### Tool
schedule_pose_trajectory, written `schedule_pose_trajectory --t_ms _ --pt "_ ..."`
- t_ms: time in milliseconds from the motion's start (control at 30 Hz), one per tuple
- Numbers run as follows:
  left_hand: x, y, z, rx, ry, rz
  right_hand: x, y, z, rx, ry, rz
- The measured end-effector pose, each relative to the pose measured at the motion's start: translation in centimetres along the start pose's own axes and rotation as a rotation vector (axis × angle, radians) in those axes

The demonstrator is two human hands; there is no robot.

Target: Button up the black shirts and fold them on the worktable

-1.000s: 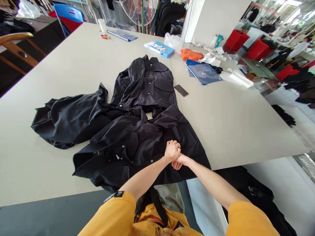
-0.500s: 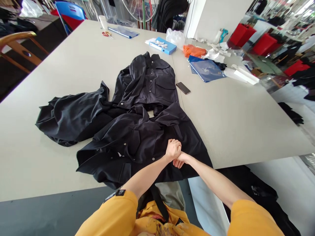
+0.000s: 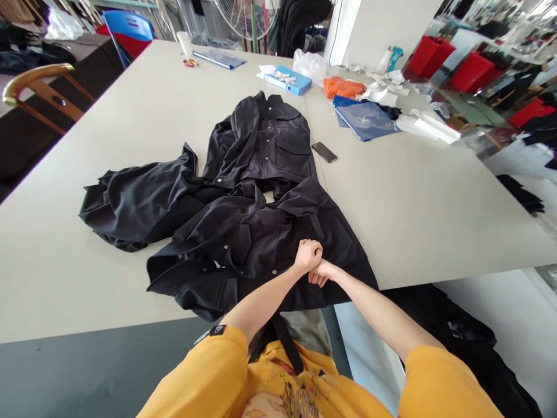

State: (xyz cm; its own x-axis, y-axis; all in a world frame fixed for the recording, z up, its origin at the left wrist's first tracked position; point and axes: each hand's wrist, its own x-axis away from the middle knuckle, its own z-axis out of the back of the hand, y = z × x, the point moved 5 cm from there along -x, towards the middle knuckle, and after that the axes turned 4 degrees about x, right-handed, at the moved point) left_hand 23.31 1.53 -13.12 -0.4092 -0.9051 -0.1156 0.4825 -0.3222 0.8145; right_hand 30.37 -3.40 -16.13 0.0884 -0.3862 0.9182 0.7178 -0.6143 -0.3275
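Observation:
My left hand (image 3: 308,255) is closed and rests against my right hand (image 3: 319,274), whose fingers are curled just below it. Whether anything is between their fingers is hidden. Both are over the right part of a black jacket (image 3: 256,244) spread at the table's near edge. Beyond it lies a second black jacket (image 3: 282,139) with snap buttons down its front. A bunched black garment (image 3: 134,203) sits to the left, touching the near jacket.
A phone (image 3: 324,152) lies right of the far jacket. Farther back are scissors (image 3: 192,64), a white cup (image 3: 185,43), a blue box (image 3: 298,84), an orange bag (image 3: 343,87) and blue folders (image 3: 368,120). Black fabric (image 3: 461,342) hangs below the table's right side.
The view has shifted slightly, so the near jacket and the bunched garment appear a little farther right and higher. My hands stay together over the jacket.

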Motion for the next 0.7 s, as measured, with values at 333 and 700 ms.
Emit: schedule_pose_trajectory --t_ms 333,700 --pt "10.9 -3.7 10.7 -0.252 -0.105 -0.116 0.6 1.0 1.0 -0.011 0.14 0.098" --pt "8.6 -5.6 10.5 -0.32 -0.078 -0.122 1.7 2.3 5.9 0.079 0.474 0.05"
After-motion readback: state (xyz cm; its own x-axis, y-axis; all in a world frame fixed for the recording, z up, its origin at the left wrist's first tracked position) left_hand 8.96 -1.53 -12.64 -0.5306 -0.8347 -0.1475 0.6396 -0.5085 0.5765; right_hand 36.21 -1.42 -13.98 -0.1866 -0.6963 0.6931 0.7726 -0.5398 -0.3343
